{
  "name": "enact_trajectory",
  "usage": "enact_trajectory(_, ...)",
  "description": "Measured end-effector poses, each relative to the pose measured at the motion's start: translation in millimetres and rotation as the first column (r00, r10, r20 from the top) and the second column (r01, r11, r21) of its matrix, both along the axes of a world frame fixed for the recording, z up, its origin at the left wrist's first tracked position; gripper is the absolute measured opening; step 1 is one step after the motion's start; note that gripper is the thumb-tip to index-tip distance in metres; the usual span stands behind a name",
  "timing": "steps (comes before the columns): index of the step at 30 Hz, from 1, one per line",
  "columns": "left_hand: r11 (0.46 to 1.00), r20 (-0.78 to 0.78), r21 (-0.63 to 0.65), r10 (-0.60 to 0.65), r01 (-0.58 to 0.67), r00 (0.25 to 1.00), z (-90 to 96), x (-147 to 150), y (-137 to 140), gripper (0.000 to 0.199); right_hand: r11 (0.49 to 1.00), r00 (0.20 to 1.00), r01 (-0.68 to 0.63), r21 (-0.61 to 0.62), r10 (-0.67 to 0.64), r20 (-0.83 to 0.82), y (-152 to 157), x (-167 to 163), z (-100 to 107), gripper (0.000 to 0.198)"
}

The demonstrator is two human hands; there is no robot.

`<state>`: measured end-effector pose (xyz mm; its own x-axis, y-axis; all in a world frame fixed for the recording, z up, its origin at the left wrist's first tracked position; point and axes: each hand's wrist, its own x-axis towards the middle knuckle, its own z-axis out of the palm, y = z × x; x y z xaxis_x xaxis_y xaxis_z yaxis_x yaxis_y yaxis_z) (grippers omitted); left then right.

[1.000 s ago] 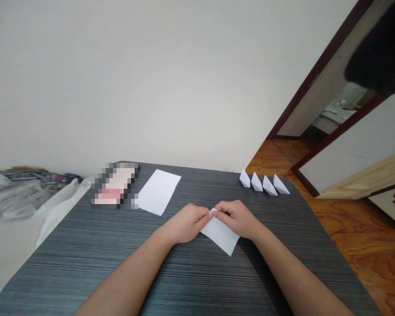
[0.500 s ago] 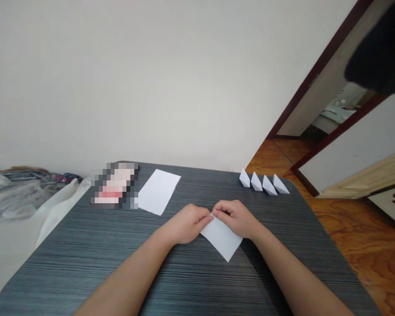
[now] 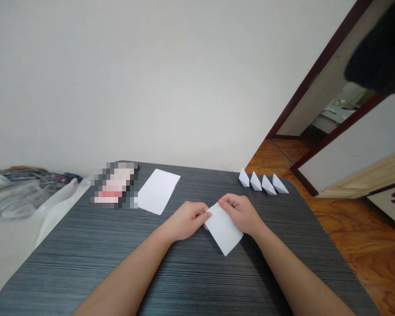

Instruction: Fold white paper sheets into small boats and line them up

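Observation:
Between my hands is a white sheet of paper [image 3: 224,231], held tilted above the table with one corner pointing toward me. My left hand [image 3: 189,220] pinches its left corner between thumb and fingers. At the upper right edge, my right hand [image 3: 242,213] grips the same sheet, thumb on top and the other fingers partly hidden behind it. A white stack or sheet of paper [image 3: 159,192] lies flat beyond my left hand. Several small folded paper boats [image 3: 256,181] stand in a row at the far right of the table.
The dark wood-grain table [image 3: 184,281] meets a pale wall [image 3: 171,87] at the back. A pixelated flat object [image 3: 115,184] lies at the table's far left. Plastic-wrapped items [image 3: 26,193] sit beyond the left edge. A doorway and wooden floor [image 3: 358,228] are to the right.
My right hand has shifted slightly away from my left, so the two are farther apart along the paper's top edge. More of the sheet's upper part shows now.

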<state>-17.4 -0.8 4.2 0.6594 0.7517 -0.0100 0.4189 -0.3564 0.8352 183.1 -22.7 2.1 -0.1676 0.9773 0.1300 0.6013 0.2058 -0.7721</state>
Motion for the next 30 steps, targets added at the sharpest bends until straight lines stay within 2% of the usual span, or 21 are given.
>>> enact_trajectory(3, 0.997, 0.034, -0.057, 0.047, -0.045, 0.998, 2.2, 0, 0, 0.031, 0.999, 0.998, 0.031, -0.022, -0.033, -0.052, 0, 1, -4, 0.022)
enact_trajectory(8, 0.991, 0.06, -0.113, 0.084, -0.077, 0.995, 0.0, -1, 0, 0.031, 0.993, 0.995, -0.032, -0.116, 0.02, -0.101, -1, 2, -8, 0.023)
enact_trajectory(12, 0.972, 0.129, -0.212, 0.128, -0.098, 0.983, -5.6, -1, 2, 0.029, 0.993, 0.987, 0.063, -0.103, -0.078, -0.144, -1, 3, -11, 0.027)
enact_trajectory(16, 0.951, 0.191, -0.305, 0.119, -0.056, 0.974, -6.9, -1, 2, 0.029, 0.985, 0.96, 0.137, -0.101, -0.157, -0.232, -1, 6, -16, 0.028)
enact_trajectory(19, 0.953, 0.192, -0.293, 0.133, -0.073, 0.972, -5.9, 0, 2, 0.032, 0.985, 0.957, 0.137, -0.102, -0.158, -0.242, -1, 7, -19, 0.029)
enact_trajectory(26, 0.972, 0.168, -0.154, 0.201, -0.176, 0.965, -8.2, -1, 3, 0.035, 0.993, 0.974, 0.102, -0.064, -0.112, -0.196, -1, 6, -19, 0.031)
enact_trajectory(30, 0.968, 0.18, -0.142, 0.231, -0.207, 0.956, -12.0, -1, 4, 0.034, 0.995, 0.977, 0.073, -0.068, -0.085, -0.194, -1, 7, -19, 0.03)
